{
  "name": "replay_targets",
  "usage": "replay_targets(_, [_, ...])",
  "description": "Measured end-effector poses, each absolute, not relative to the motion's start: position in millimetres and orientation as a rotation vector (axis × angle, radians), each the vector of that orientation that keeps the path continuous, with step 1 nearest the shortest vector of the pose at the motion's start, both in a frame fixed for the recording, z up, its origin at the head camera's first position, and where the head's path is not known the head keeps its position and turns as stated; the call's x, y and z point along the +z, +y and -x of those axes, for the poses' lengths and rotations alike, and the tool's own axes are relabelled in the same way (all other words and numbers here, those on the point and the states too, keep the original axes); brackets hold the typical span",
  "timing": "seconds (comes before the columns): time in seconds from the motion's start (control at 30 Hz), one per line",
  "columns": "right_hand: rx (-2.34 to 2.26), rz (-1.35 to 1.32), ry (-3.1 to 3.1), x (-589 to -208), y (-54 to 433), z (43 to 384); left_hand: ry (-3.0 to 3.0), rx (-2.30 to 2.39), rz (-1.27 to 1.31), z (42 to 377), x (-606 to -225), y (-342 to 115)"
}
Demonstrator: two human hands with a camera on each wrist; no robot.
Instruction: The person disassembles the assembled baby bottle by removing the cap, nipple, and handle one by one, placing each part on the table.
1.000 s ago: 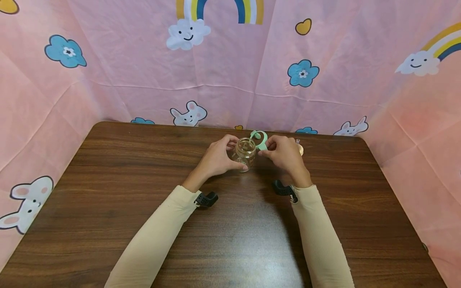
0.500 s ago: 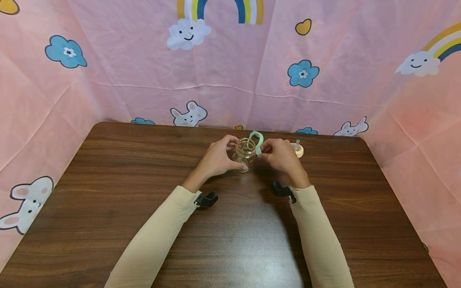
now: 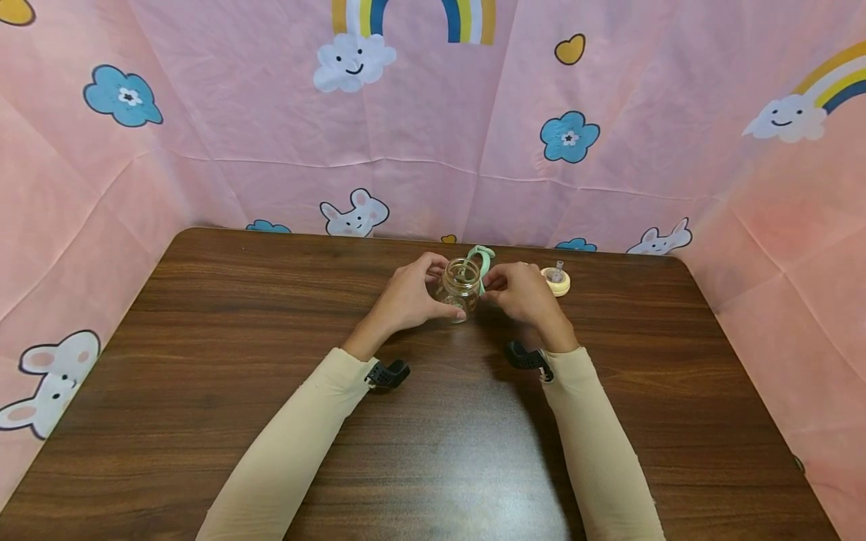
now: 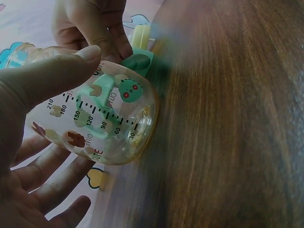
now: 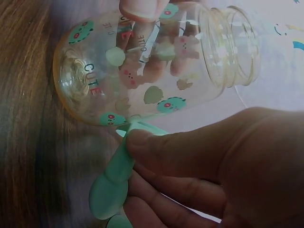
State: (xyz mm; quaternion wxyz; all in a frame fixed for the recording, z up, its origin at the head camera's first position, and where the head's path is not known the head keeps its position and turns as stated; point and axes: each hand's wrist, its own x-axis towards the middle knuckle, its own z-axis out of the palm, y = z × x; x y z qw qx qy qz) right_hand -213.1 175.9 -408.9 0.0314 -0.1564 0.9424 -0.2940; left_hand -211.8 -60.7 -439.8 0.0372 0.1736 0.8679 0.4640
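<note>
Upright near the back of the table, a clear baby bottle (image 3: 463,294) stands without a top, its neck open. My left hand (image 3: 413,294) grips its side, thumb in front and fingers behind. Printed measuring marks and small cartoon animals cover the bottle wall (image 4: 107,116) in the left wrist view. On the bottle's right, my right hand (image 3: 526,291) pinches a curved green bottle handle (image 5: 118,164) between thumb and fingers. One end of the handle is right at the bottle's wall, low down. Part of its loop (image 3: 484,258) shows behind the bottle in the head view.
Just right of my right hand, a cream bottle collar (image 3: 559,285) with a clear upright tip lies on the wooden table (image 3: 284,330). A pink patterned cloth (image 3: 433,128) hangs close behind the table's back edge and along both sides.
My right hand has shifted slightly left, bringing the green handle against the bottle and turning it more edge-on. More of the cream collar shows. My left hand and the bottle stay put.
</note>
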Motion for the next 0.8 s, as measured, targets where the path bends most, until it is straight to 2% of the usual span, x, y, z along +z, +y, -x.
replay_targets(0.8, [-0.926, 0.451, 2.929, -415.5, 177.4, 213.5, 2.661, 1.409, -0.525, 212.0, -440.6, -58.8])
